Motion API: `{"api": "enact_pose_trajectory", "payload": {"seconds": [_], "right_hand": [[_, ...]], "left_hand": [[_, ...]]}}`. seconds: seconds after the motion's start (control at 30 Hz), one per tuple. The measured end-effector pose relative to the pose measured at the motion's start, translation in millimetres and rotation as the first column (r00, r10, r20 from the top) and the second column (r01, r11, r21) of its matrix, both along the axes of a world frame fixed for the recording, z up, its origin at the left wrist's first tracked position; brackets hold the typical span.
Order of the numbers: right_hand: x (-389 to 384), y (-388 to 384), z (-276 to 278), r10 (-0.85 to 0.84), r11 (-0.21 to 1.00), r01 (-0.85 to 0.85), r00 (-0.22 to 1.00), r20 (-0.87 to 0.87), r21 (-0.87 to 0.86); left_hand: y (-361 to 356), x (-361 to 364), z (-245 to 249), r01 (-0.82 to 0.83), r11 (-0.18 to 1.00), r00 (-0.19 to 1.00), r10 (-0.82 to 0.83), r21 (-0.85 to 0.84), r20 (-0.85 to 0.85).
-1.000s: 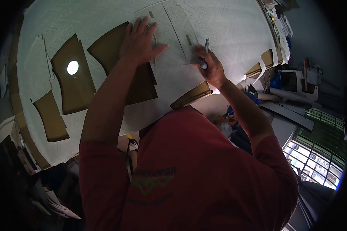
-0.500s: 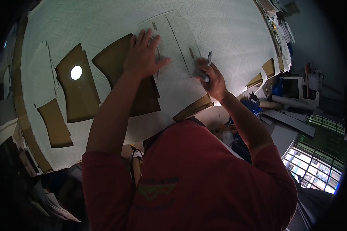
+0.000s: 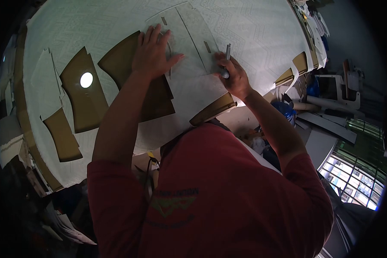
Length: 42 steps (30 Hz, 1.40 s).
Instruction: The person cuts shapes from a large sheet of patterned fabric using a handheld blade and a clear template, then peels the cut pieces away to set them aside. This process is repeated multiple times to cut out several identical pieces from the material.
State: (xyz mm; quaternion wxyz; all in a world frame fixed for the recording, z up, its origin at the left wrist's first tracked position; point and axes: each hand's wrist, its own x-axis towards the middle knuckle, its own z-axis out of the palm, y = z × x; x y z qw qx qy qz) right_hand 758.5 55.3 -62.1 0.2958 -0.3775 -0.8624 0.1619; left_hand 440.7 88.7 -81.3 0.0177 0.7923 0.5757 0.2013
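A clear template (image 3: pixel 193 32) with a dark straight line and small slots lies on the white patterned material (image 3: pixel 253 26). My left hand (image 3: pixel 152 53) rests flat on the template's left part, fingers spread, beside a brown cut-out area (image 3: pixel 120 60). At the template's lower right corner, my right hand (image 3: pixel 234 75) is closed round a silver pen-like tool (image 3: pixel 228 51), which points up and away. The tool's exact kind cannot be made out. Further left are a brown shape with a bright round spot (image 3: pixel 79 96) and a smaller brown shape (image 3: pixel 63 135).
Loose cut pieces of white material (image 3: pixel 45 86) lie at the left. A white strip (image 3: pixel 294 75) hangs over a brown gap at the right edge. Papers (image 3: pixel 320 34) line the far right side. Rolls and boards (image 3: pixel 327 125) stand beyond the table, near a barred window (image 3: pixel 352 176).
The whole view has shifted slightly, with the table and both hands a little higher in it. My hands keep nearly the same places on the template.
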Motion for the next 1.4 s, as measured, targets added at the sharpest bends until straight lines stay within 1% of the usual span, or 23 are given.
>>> {"api": "enact_pose_trajectory", "payload": {"seconds": [0.27, 0.33, 0.47, 0.53, 0.57, 0.63, 0.67, 0.73, 0.77, 0.8, 0.83, 0.87, 0.93, 1.07, 1.17, 1.37, 1.4], "right_hand": [[2, -1, -4, -0.011, 1.0, 0.011, 1.0, 0.0, 0.029], [2, 0, -4, -0.01, 0.999, 0.008, 1.0, 0.026, 0.05], [1, 2, -2, -0.002, 0.999, 0.002, 1.0, 0.011, 0.041], [1, 1, 0, 0.006, 0.998, -0.007, 1.0, 0.016, 0.057], [1, 1, 0, 0.007, 0.998, -0.008, 1.0, 0.016, 0.059], [1, 2, -1, 0.005, 0.999, -0.006, 0.999, 0.035, 0.052], [1, 2, -1, 0.004, 0.998, -0.006, 0.999, 0.035, 0.058], [2, 1, -2, 0.005, 1.0, -0.005, 1.0, 0.016, 0.013], [2, 0, -1, 0.002, 1.0, -0.003, 1.0, 0.017, 0.018], [1, 0, -1, 0.002, 0.999, -0.002, 1.0, 0.007, 0.035], [1, 0, -1, 0.0, 0.999, 0.0, 1.0, -0.003, 0.052], [0, 1, -1, -0.006, 0.998, 0.006, 1.0, -0.003, 0.055], [1, -1, -2, -0.016, 1.0, 0.016, 1.0, -0.024, 0.012], [0, 0, -1, -0.012, 1.0, 0.012, 0.999, -0.03, -0.012], [1, -1, -1, -0.01, 1.0, 0.01, 1.0, -0.014, -0.012], [2, -1, -4, -0.01, 1.0, 0.01, 1.0, 0.02, -0.019], [2, -1, -4, -0.009, 1.0, 0.009, 1.0, 0.021, -0.016]], "left_hand": [[2, 0, -5, 0.006, 1.0, 1.0, -0.005, 0.021, -0.017], [3, -1, -5, 0.008, 0.999, 1.0, -0.007, 0.044, -0.023], [4, 0, -2, 0.009, 0.998, 1.0, -0.007, 0.059, -0.027], [6, 3, 7, -0.004, 1.0, 0.998, 0.003, -0.027, -0.057], [8, 3, 14, -0.005, 1.0, 0.998, 0.004, -0.025, -0.057], [15, 3, 27, 0.003, 0.973, 0.997, -0.021, -0.229, -0.076], [17, 3, 30, 0.003, 0.975, 0.997, -0.021, -0.224, -0.077], [19, 6, 36, 0.0, 0.962, 0.995, -0.028, -0.273, -0.098], [18, 5, 25, 0.003, 0.963, 0.995, -0.03, -0.268, -0.097], [14, 2, 8, 0.023, 0.991, 0.998, -0.029, -0.129, -0.05], [10, 1, 4, 0.037, 0.999, 0.999, -0.037, 0.013, -0.005], [10, 0, 0, 0.043, 0.999, 0.999, -0.043, 0.017, -0.005], [7, -1, -5, 0.062, 0.995, 0.998, -0.063, 0.084, 0.013], [6, -2, -6, 0.07, 0.992, 0.997, -0.074, 0.106, 0.034], [5, 0, -5, 0.053, 0.996, 0.998, -0.055, 0.072, 0.031], [5, 0, -7, 0.051, 0.995, 0.997, -0.056, 0.091, 0.047], [6, 0, -8, 0.057, 0.992, 0.997, -0.064, 0.116, 0.053]]}}
